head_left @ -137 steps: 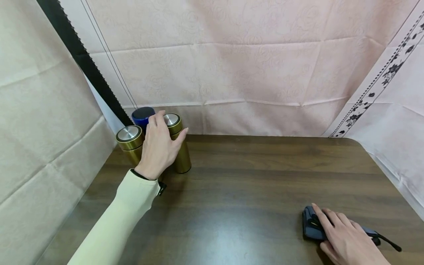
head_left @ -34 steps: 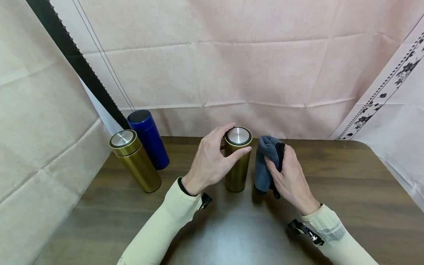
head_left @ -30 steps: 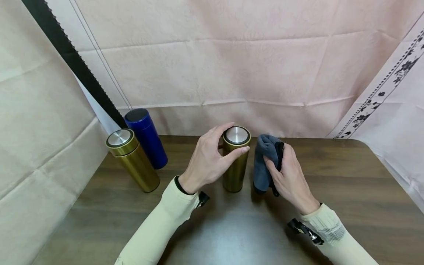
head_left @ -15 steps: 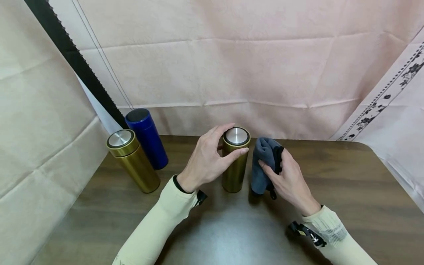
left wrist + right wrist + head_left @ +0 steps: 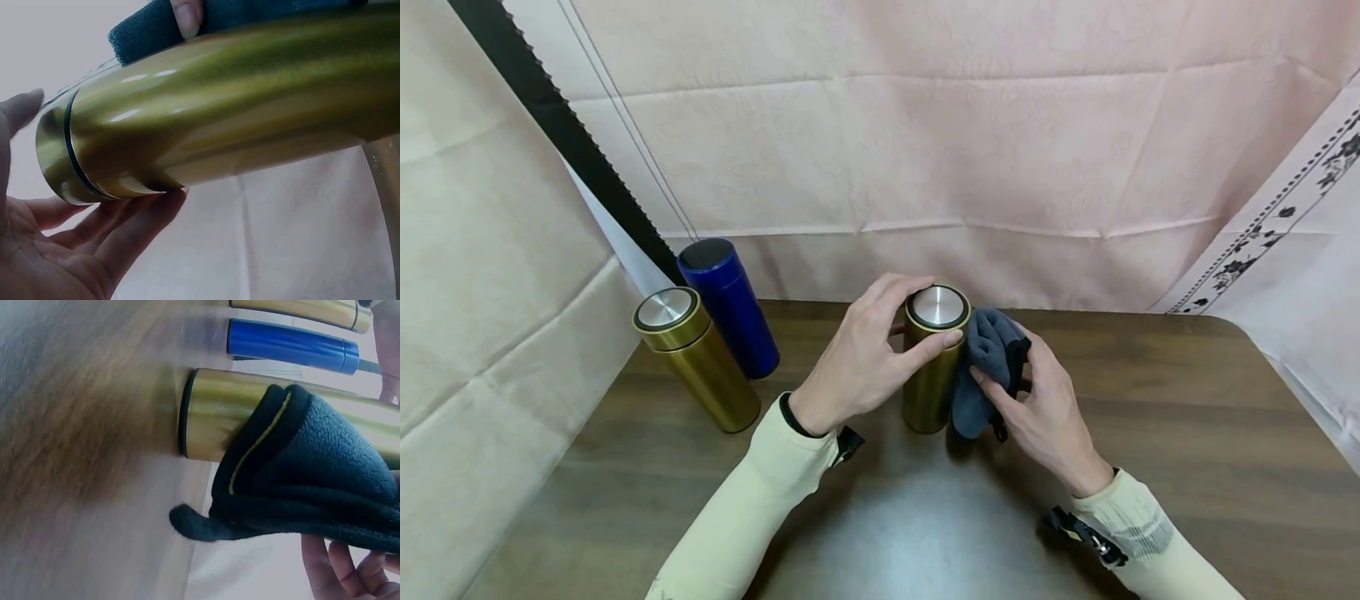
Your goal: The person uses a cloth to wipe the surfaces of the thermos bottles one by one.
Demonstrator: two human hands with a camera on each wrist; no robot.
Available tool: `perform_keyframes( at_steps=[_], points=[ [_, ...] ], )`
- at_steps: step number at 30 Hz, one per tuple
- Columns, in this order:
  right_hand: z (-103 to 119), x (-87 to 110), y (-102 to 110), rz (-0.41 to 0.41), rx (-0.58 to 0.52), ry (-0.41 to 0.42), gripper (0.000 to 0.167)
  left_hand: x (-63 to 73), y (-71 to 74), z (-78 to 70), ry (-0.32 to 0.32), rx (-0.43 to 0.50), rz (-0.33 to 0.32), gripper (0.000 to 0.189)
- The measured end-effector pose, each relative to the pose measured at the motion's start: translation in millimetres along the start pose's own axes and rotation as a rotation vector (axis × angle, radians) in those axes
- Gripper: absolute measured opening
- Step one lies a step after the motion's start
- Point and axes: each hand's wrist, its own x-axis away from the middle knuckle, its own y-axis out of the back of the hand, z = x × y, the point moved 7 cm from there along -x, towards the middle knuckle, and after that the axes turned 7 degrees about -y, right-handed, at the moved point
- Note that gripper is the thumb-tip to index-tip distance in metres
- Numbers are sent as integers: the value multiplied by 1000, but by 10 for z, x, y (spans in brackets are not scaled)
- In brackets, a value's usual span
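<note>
A gold thermos flask point(image 5: 928, 396) with a silver-topped lid stands upright on the table. My left hand point(image 5: 859, 360) holds it near the top, thumb across the front and fingers behind; the left wrist view shows these fingers along the flask's lid end. Against the flask's right side lies a folded grey-blue cloth point(image 5: 979, 379) with dark edging, pinched in my right hand point(image 5: 1051, 408). In the right wrist view the cloth point(image 5: 337, 450) covers part of the flask's body, and a small loop hangs off it.
To the left stand a second gold flask point(image 5: 711, 371) and, just behind it, a blue flask point(image 5: 730, 312) with a dark lid. Pale patterned fabric point(image 5: 962, 167) hangs behind the wooden table point(image 5: 1150, 400) and on both sides.
Over the last second my right hand has brought the cloth left against the flask. Earlier, my left hand moved that flask from the left group to the middle, and the right hand lifted the cloth.
</note>
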Motion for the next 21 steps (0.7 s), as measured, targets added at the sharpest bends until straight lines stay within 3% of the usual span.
perform_keyframes(
  at_steps=[7, 14, 21],
  points=[
    [123, 6, 1, 35, 6, 55, 67, -4, 44, 20, 39, 20, -31, 58],
    [211, 28, 32, 111, -17, 94, 50, 15, 54, 6, 32, -29, -57, 61],
    [274, 69, 11, 131, 40, 234, 47, 21, 32, 8, 33, -32, -64, 61]
  ],
)
